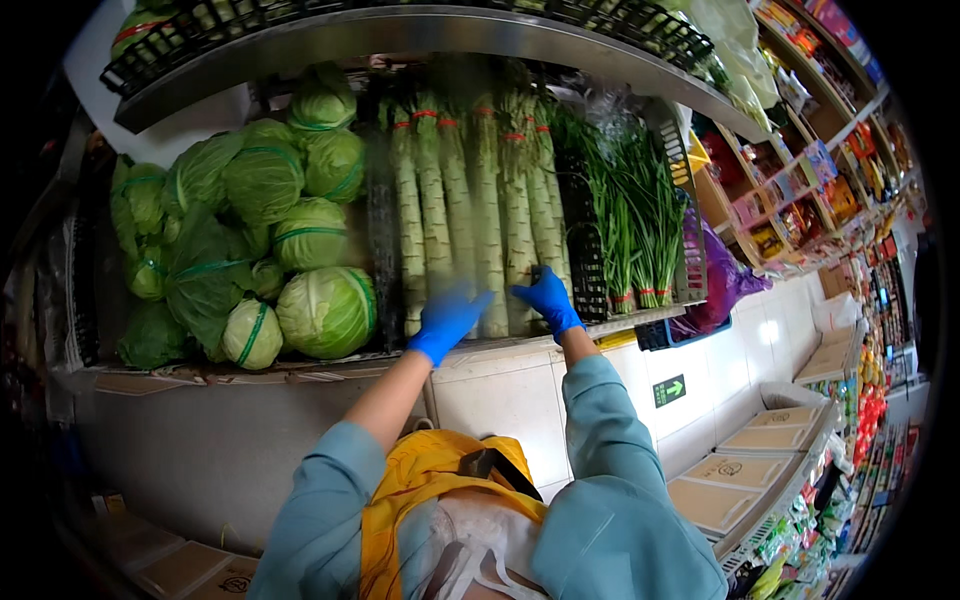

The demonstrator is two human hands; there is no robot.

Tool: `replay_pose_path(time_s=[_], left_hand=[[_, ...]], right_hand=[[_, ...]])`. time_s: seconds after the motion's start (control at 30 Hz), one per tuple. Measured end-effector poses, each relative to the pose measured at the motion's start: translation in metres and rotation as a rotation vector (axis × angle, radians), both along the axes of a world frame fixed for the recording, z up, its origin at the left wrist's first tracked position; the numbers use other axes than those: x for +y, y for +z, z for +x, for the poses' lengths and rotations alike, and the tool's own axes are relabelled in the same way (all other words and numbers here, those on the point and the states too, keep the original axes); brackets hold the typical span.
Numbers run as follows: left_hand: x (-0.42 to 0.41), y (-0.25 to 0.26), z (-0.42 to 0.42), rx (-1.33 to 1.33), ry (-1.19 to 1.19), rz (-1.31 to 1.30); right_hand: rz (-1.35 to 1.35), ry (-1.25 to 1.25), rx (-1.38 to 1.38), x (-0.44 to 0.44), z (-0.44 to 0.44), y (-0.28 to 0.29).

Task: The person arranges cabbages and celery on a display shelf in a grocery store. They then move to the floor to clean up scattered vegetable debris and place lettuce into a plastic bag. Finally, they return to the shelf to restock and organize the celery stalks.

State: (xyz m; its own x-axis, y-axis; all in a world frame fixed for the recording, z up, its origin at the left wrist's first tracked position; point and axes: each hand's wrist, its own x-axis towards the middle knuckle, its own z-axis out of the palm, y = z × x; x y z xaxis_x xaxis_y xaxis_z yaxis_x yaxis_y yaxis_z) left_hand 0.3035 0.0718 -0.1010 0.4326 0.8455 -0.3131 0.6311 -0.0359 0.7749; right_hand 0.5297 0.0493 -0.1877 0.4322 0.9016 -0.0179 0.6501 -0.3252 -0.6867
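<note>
Long stalks of stem lettuce (489,225), bound near their leafy tops with red bands, lie side by side in a black crate. My left hand (450,319), in a blue glove, is over the lower ends of the left stalks; it is slightly blurred, and its grip cannot be told. My right hand (551,301), gloved alike, rests at the lower ends of the right stalks, with thumb and fingers spread; whether it grips one is unclear. Green cabbages (326,311) with green bands are piled to the left. Bundled garlic chives (649,232) stand to the right.
A metal shelf edge (450,34) with black crates crosses above the vegetables. A purple bag (724,277) sits right of the chives. Cardboard boxes (757,457) line the lower right, and packaged goods fill wooden shelves (780,172) farther right. The tiled floor bears a green arrow sign (670,391).
</note>
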Motion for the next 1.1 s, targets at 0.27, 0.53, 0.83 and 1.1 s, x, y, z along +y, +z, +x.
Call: replay_pose_path(time_s=[0.27, 0.53, 0.83, 1.1], left_hand=[[0.009, -0.02, 0.043, 0.2, -0.02, 0.066], [-0.022, -0.023, 0.077, 0.409, 0.111, 0.312], [-0.011, -0.05, 0.021, -0.871, 0.273, -0.421], [-0.012, 0.034, 0.011, -1.554, 0.321, -0.992]], right_hand=[[-0.073, -0.016, 0.046, 0.0, -0.026, 0.027], [0.157, 0.285, 1.158, -0.003, 0.032, 0.05], [-0.018, 0.252, 1.876, -0.041, 0.03, 0.13], [0.139, 0.138, 2.012, -0.039, 0.005, 0.153]])
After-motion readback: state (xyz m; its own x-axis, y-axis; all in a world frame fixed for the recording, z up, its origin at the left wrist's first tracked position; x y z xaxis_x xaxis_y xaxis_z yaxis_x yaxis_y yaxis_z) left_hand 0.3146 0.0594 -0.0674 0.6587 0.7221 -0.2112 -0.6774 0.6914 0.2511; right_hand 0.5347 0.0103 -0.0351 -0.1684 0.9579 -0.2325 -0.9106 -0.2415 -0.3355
